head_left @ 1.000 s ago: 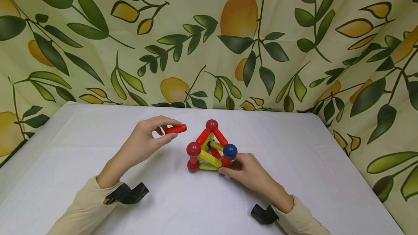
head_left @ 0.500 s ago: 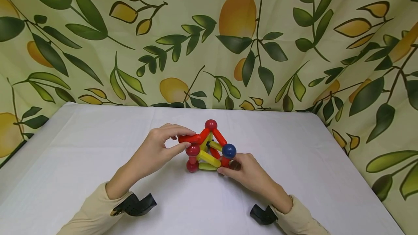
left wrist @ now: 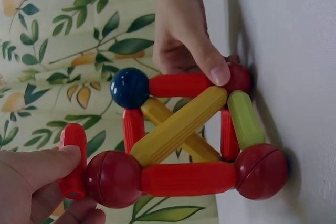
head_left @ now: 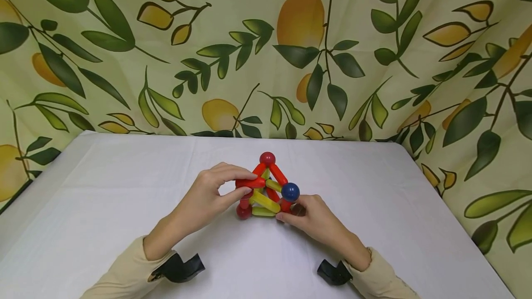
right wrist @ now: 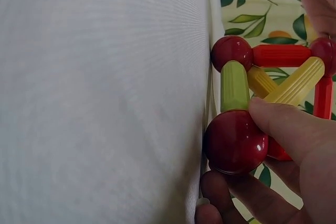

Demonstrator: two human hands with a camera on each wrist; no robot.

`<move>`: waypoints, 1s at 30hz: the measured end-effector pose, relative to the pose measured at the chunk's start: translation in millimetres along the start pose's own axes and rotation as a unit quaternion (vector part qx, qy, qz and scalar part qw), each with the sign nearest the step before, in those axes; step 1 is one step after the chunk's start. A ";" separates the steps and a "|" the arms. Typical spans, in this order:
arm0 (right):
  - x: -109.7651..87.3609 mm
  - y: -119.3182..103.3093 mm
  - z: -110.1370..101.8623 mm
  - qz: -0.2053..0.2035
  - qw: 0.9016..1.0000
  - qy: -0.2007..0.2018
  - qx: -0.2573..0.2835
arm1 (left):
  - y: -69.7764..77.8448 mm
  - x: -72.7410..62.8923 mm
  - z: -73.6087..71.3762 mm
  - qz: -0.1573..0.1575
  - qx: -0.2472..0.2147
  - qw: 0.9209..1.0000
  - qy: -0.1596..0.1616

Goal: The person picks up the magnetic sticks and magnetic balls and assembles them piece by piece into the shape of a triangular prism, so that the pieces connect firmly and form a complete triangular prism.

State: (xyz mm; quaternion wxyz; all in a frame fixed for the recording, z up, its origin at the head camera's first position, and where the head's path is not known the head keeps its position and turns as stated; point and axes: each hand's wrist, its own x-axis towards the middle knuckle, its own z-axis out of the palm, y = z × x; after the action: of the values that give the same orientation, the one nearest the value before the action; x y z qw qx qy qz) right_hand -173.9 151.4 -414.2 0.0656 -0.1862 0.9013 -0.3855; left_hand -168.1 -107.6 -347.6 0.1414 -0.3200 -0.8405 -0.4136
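A frame of colored rods and balls (head_left: 266, 201) stands on the table, with red, yellow and lime-green rods. My left hand (head_left: 209, 188) pinches a loose red rod (head_left: 251, 182) between thumb and fingers, at the frame's upper near-left red ball (left wrist: 113, 179). Rod and ball lie side by side in the left wrist view; whether they touch, I cannot tell. At the lower near-right corner, my right hand (head_left: 322, 218) grips a dark red ball (right wrist: 235, 141), the thumb by a lime-green rod (right wrist: 234, 85). A blue ball (head_left: 290, 192) sits above that hand.
White cloth covers the table (head_left: 353, 174). Behind it hangs a curtain (head_left: 245, 8) printed with leaves and fruit. Black wrist mounts (head_left: 178, 269) stick out from both cuffs.
My left hand has carried the red rod rightward and slightly down, from beside the frame to its upper left ball. The right hand has kept its grip in place.
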 end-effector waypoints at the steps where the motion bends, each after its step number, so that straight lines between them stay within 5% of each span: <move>1: 0.2 0.0 -0.1 -0.002 1.000 0.000 0.000 | 0.4 0.5 1.1 0.003 -0.002 1.000 0.001; 13: 0.2 2.5 -0.4 -0.021 1.000 0.002 0.002 | 1.1 10.1 14.2 0.035 -0.026 0.999 -0.014; 30: 1.0 5.6 -0.3 -0.033 0.999 0.001 0.006 | -1.1 10.3 27.3 0.030 -0.025 0.999 -0.022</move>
State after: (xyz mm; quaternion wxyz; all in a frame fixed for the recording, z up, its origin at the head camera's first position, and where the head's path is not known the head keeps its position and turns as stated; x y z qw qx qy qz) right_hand -176.5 154.8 -418.0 0.0532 -0.2154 0.8924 -0.3929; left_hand -175.9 -82.4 -360.0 0.1274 -0.3579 -0.8226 -0.4230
